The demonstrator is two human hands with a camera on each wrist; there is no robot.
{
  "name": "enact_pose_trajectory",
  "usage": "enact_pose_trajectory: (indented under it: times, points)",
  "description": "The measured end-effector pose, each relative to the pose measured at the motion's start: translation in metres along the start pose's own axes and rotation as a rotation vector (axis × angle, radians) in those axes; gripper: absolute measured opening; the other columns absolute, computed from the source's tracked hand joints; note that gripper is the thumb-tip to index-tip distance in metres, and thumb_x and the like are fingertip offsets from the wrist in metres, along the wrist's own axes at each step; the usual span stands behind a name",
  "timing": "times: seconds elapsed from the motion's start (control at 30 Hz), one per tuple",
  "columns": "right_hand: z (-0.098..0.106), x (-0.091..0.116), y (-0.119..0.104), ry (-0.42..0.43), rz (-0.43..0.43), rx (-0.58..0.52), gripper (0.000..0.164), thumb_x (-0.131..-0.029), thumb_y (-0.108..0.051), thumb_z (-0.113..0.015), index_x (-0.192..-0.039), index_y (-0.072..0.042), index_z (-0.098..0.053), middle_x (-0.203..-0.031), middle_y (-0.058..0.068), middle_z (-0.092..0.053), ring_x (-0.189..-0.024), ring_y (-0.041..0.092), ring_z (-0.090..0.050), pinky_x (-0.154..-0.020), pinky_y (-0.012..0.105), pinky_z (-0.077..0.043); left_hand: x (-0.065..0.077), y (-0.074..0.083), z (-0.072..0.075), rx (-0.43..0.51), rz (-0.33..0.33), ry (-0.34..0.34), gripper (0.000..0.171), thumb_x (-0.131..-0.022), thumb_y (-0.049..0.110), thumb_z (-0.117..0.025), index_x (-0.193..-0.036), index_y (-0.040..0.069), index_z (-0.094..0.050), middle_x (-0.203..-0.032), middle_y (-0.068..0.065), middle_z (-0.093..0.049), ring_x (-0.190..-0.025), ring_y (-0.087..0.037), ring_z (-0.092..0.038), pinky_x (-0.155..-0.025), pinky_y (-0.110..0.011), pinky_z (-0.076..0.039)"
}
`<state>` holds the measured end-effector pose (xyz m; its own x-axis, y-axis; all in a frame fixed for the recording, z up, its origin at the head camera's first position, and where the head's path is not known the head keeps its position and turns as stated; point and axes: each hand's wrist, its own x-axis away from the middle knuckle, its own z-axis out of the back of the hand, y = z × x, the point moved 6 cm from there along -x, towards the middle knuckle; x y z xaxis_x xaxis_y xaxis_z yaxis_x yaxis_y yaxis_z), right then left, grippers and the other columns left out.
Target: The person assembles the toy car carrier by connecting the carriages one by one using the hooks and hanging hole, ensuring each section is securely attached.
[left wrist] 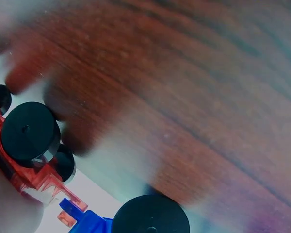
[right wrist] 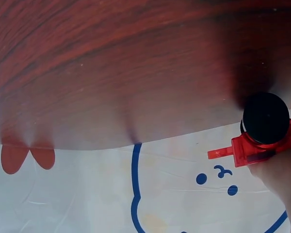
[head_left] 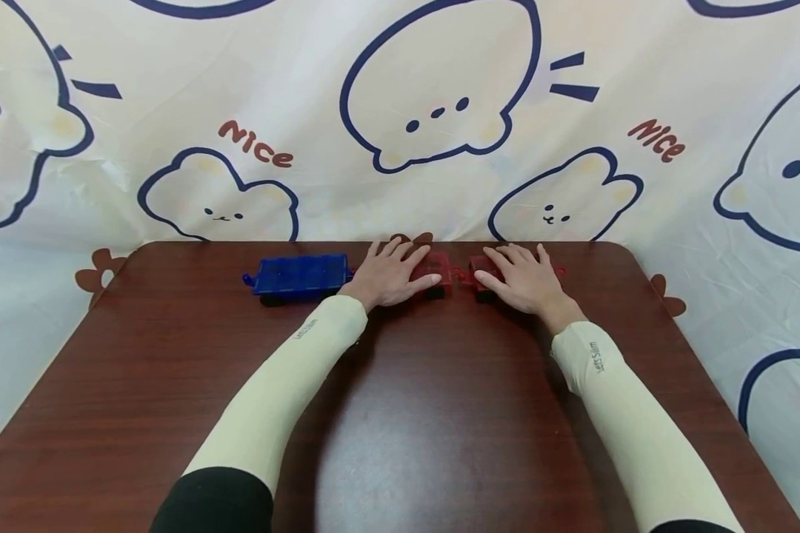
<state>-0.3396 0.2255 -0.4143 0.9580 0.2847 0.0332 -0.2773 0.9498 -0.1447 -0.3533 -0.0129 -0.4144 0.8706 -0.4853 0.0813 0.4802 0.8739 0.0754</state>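
Three toy train cars stand in a row at the table's far edge. My left hand (head_left: 388, 279) rests, fingers outstretched, over the middle red car (head_left: 442, 264), covering much of it. To the right, my right hand (head_left: 527, 281) lies with fingers extended across another red car (head_left: 478, 268). Small red couplings (head_left: 461, 275) meet between these two; I cannot tell whether they are hooked. The blue car (head_left: 303, 275) stands left of my left hand. In the left wrist view, its blue hook (left wrist: 70, 208) touches the red car's coupling. A red tab (right wrist: 219, 153) protrudes from the right car.
The brown wooden table (head_left: 433, 414) stretches toward me beneath both sleeved forearms. Close behind its far edge hangs a white cloth (head_left: 373, 200) printed with cartoon animals, which also runs along both sides.
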Motion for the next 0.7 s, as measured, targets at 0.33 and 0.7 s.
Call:
enact_pose_trajectory:
  times: [0.33,0.7]
  points:
    - [-0.0043,-0.0019,-0.0002,0.003,-0.005,0.019,0.087,-0.095,-0.077,-0.029,-0.161,-0.021,-0.031,-0.160,0.016,-0.034,-0.148,0.039,-0.023,-0.117,0.068,0.000,0.0033,-0.0020,0.0006,0.045,-0.002,0.013,0.091,-0.092,0.083,-0.022,-0.164,0.026,-0.021,-0.165,-0.009,-0.028,-0.153,-0.031,-0.015,-0.121,-0.059,-0.005]
    - [-0.0012,-0.0025,0.0030,0.005,-0.022,0.018,0.088,-0.095,-0.078,-0.026,-0.161,-0.020,-0.030,-0.161,0.016,-0.033,-0.148,0.040,-0.022,-0.117,0.068,0.003,0.0042,-0.0038,0.0039,0.079,-0.007,0.028,0.091,-0.092,0.083,-0.023,-0.164,0.026,-0.019,-0.165,-0.009,-0.027,-0.154,-0.031,-0.015,-0.121,-0.058,-0.005]
